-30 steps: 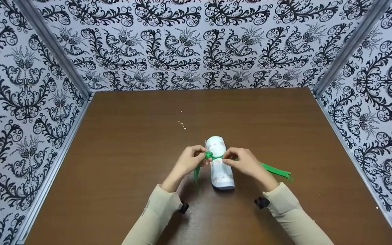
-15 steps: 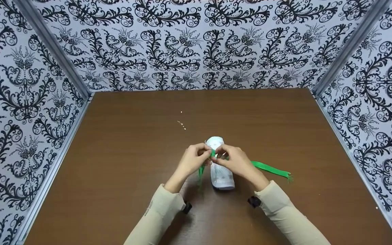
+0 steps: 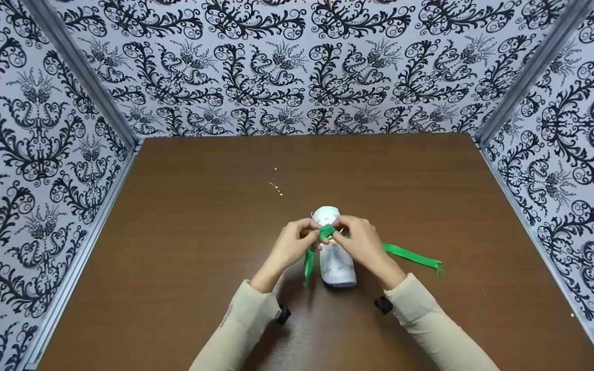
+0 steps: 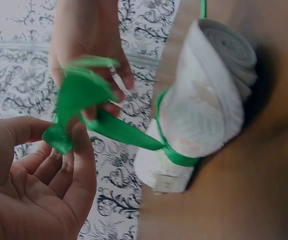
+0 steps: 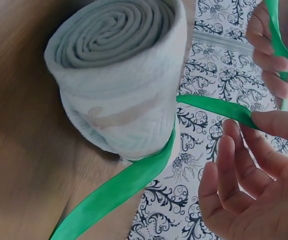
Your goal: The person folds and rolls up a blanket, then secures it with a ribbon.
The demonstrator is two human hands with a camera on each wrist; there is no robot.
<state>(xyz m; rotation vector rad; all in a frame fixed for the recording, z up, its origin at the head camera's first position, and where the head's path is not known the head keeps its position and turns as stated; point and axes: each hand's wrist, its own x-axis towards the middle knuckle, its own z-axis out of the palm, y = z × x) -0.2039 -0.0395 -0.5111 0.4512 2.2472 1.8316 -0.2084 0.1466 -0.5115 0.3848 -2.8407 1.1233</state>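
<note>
A white cloth (image 3: 338, 265) with a faint print lies tightly rolled on the table, its spiral end facing the wrist cameras. Around its middle runs a green ribbon (image 4: 126, 131), which rises in loops between the hands. My left hand (image 3: 289, 245) pinches a folded bit of ribbon between thumb and finger, just above the roll. Opposite it, my right hand (image 3: 364, 245) pinches the ribbon too, with thumb and forefinger, the other fingers loosely bent in the right wrist view. Part of the ribbon is blurred in the left wrist view.
The brown table (image 3: 199, 206) has a few small pale specks (image 3: 276, 189) beyond the roll. One ribbon tail (image 3: 413, 255) lies out to the right with a frayed end; another (image 3: 308, 265) hangs below the left hand. Patterned walls (image 3: 297, 67) enclose the back and sides.
My right hand has come left, over the roll, and now meets the left hand at the ribbon. The roll stays in place; the left hand has barely moved.
</note>
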